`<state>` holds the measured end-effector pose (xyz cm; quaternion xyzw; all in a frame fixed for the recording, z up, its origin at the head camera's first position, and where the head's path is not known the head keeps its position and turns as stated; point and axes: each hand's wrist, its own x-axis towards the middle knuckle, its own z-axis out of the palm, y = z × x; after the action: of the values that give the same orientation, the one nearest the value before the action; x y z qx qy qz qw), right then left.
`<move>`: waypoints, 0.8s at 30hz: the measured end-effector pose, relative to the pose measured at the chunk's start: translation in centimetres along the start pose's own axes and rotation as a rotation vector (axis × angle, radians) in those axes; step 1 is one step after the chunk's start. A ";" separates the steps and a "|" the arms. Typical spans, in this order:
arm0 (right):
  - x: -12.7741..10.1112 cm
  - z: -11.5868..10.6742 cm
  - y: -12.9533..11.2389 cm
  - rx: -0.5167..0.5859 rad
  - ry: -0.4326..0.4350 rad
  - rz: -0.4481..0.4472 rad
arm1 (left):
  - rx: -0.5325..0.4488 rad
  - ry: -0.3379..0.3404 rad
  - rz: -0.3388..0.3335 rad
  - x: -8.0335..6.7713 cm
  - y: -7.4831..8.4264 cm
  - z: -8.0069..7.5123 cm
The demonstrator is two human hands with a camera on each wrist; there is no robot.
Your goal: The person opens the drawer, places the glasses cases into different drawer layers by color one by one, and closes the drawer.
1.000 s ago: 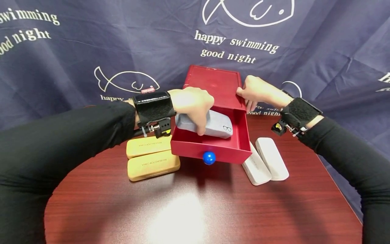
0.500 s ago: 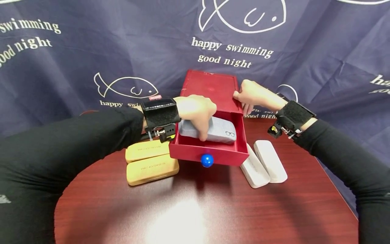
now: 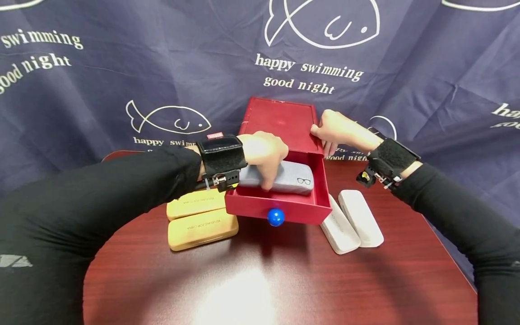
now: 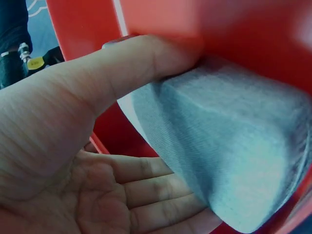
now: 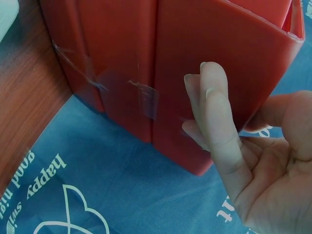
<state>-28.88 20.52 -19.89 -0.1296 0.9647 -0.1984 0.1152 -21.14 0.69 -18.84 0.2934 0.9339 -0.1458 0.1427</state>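
Note:
A grey-blue glasses case (image 3: 290, 175) with a small spectacles print lies in the pulled-out red drawer (image 3: 280, 214), which has a blue ball knob (image 3: 276, 217). My left hand (image 3: 266, 151) reaches in from above and grips the case, thumb (image 4: 141, 58) on one side and fingers (image 4: 161, 195) along the other. My right hand (image 3: 335, 128) holds the upper right edge of the red drawer box (image 3: 280, 122). In the right wrist view, its fingers (image 5: 219, 117) rest against the box's side wall, where clear tape shows.
Two yellow glasses cases (image 3: 203, 229) lie side by side to the left of the drawer. Two white glasses cases (image 3: 360, 217) lie at its right, one partly behind it. A dark blue printed curtain (image 3: 183, 58) hangs behind the reddish-brown table (image 3: 325, 289).
My left hand and the grey-blue case have shifted slightly right and lower in the drawer. My right hand stays on the box edge. The whole head view has shifted a little.

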 end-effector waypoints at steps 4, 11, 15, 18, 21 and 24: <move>0.1 0.0 0.1 0.008 0.001 0.010 | -0.026 -0.021 -0.002 0.4 0.0 0.1; 0.2 0.0 0.1 -0.003 0.007 0.016 | -0.028 -0.053 -0.013 0.8 0.1 0.1; 0.2 -0.2 0.0 0.000 0.007 0.012 | -0.018 -0.065 -0.023 1.0 0.1 0.1; 0.2 -0.2 -0.1 0.003 0.004 0.013 | -0.029 -0.074 -0.030 0.9 0.1 0.1; 0.2 -0.1 0.0 0.008 0.002 0.015 | -0.042 -0.082 -0.031 0.7 0.1 0.2; 0.2 0.0 0.1 0.015 -0.002 0.018 | -0.040 -0.093 -0.020 0.5 0.1 0.2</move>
<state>-29.09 20.54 -19.96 -0.1201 0.9642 -0.2042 0.1191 -21.47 0.93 -19.25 0.2741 0.9319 -0.1419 0.1905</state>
